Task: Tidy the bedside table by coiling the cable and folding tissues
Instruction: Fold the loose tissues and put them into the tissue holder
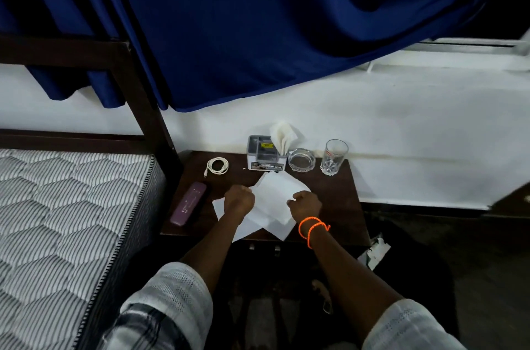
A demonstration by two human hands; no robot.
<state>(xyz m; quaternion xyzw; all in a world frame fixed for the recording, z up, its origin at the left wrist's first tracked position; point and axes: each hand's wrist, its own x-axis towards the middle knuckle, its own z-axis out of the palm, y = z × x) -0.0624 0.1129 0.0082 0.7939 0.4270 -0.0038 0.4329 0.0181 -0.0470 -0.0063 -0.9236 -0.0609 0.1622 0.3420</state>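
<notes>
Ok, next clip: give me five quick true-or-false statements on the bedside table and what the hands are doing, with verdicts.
1. The white charging cable lies coiled at the back left of the dark wooden bedside table. True.
2. Both hands, left and right, are on the white tissue sheets. True.
3. The clear drinking glass lies tipped on its side. False: it stands upright, right of the clear glass ashtray.
4. The purple oblong case sits on top of the grey tissue holder. False: it lies flat near the table's left edge, apart from the holder.
5. An orange cord bracelet is on the left wrist. False: it is on the right wrist.
</notes>
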